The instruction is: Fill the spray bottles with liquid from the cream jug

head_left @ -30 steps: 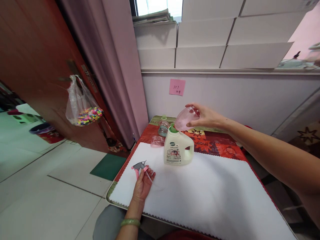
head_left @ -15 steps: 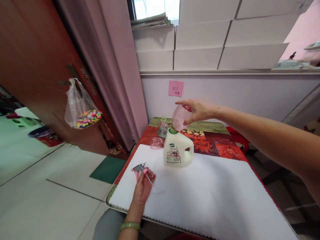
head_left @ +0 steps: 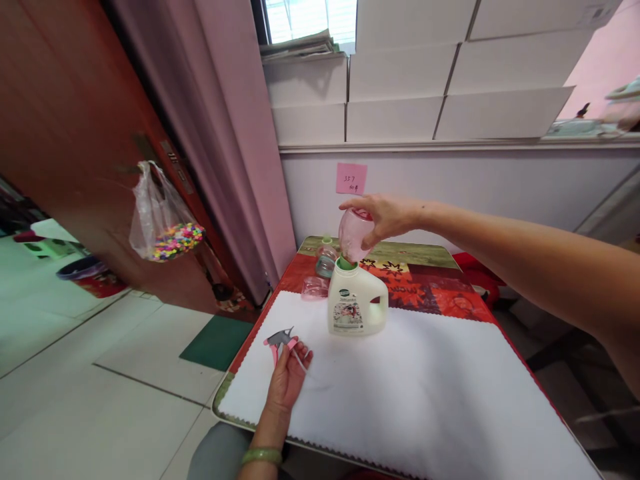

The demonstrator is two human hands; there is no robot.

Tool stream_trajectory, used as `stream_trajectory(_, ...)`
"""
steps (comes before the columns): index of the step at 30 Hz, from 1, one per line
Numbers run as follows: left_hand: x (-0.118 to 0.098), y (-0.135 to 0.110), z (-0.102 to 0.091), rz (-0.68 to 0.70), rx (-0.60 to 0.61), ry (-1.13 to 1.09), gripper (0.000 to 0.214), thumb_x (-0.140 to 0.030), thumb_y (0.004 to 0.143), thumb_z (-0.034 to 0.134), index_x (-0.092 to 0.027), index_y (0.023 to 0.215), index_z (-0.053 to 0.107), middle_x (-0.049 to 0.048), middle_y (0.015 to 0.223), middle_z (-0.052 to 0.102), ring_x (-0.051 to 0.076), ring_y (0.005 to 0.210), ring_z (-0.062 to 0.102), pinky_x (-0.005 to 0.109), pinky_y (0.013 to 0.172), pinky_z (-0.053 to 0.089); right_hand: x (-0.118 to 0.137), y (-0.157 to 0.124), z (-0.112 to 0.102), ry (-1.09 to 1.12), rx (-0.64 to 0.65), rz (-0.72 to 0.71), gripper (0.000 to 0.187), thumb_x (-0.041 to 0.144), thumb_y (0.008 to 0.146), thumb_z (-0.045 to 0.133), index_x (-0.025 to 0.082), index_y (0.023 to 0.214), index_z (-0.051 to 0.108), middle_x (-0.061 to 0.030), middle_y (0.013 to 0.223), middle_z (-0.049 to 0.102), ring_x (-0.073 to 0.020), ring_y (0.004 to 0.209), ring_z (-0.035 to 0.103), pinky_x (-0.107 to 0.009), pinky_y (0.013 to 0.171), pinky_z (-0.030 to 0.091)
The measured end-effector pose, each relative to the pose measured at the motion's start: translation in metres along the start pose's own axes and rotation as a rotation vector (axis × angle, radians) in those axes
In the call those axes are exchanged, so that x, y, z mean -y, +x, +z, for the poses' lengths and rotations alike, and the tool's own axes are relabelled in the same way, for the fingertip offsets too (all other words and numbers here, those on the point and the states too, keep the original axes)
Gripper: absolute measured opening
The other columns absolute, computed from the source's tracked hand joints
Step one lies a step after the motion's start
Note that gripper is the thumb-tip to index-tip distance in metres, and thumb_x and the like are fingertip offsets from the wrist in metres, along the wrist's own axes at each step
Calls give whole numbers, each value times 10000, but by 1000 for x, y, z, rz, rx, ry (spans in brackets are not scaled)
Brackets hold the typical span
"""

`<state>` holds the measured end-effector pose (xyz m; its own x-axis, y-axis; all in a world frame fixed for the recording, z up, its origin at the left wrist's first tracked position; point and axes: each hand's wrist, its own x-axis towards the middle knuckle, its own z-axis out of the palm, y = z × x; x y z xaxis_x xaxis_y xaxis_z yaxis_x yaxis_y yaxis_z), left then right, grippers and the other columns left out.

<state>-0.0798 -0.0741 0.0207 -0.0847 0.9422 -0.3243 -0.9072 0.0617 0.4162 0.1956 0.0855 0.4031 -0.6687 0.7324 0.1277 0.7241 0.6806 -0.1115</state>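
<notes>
My right hand (head_left: 386,219) grips the base of a translucent pink bottle (head_left: 353,237). The bottle is upended, its neck down at the green-rimmed mouth (head_left: 345,265) of a cream-white jug (head_left: 357,308). Whether its neck sits inside that mouth is hidden. The jug stands upright on a white mat (head_left: 425,380); its handle faces right. Low on the left, my left hand (head_left: 290,379) is closed round a grey and pink spray trigger head (head_left: 279,339) with a thin pale tube hanging from it.
Behind the jug to the left stand a clear bottle with a green cap (head_left: 326,257) and a pink clear plastic piece (head_left: 315,288). A patterned red cloth (head_left: 425,290) covers the table's back. A bag of colourful beads (head_left: 175,233) hangs on the door handle at left.
The pink bottle has shifted slightly left with my right hand and tipped further over, more nearly vertical above the jug. My left hand keeps its hold on the spray trigger head.
</notes>
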Motion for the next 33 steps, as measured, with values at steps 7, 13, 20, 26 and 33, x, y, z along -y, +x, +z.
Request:
stream_trajectory(7, -1, 0, -3, -9, 8, -6, 126, -229, 944, 642, -159, 1005, 726, 69, 879, 750, 177, 835, 728, 388, 895, 592, -3, 0, 2, 63, -26, 8, 1008, 329, 573, 888, 225, 1498, 502, -113, 1263, 691, -339, 1128, 649, -441, 949, 506)
stream_trajectory(13, -2, 0, -5, -13, 21, -12, 126, -220, 925, 663, -166, 1013, 734, 72, 889, 752, 180, 850, 735, 388, 913, 588, -5, -3, 1, 54, -28, 14, 986, 360, 581, 891, 254, 1486, 515, -99, 1268, 690, -331, 1134, 651, -440, 947, 520)
stream_trajectory(20, -4, 1, -7, -22, 15, -5, 148, -190, 944, 615, -157, 984, 754, 106, 968, 780, 198, 862, 746, 404, 932, 584, -6, -6, 1, 40, -35, 19, 978, 355, 587, 891, 234, 1481, 513, -113, 1267, 688, -328, 1129, 651, -425, 939, 519)
stream_trajectory(26, -4, 2, -8, -19, 17, -5, 170, -208, 957, 603, -157, 974, 764, 109, 970, 787, 206, 847, 747, 413, 918, 587, -13, -11, 5, 99, -37, 40, 925, 342, 600, 876, 221, 1450, 532, -115, 1258, 677, -320, 1112, 647, -433, 938, 517)
stream_trajectory(33, -5, 0, -6, -4, 36, -1, 198, -256, 948, 627, -216, 1104, 742, 79, 1029, 787, 214, 886, 746, 435, 946, 573, -29, -27, 9, 224, -64, 120, 845, 388, 609, 862, 229, 1381, 558, -99, 1258, 657, -296, 1064, 652, -416, 909, 537)
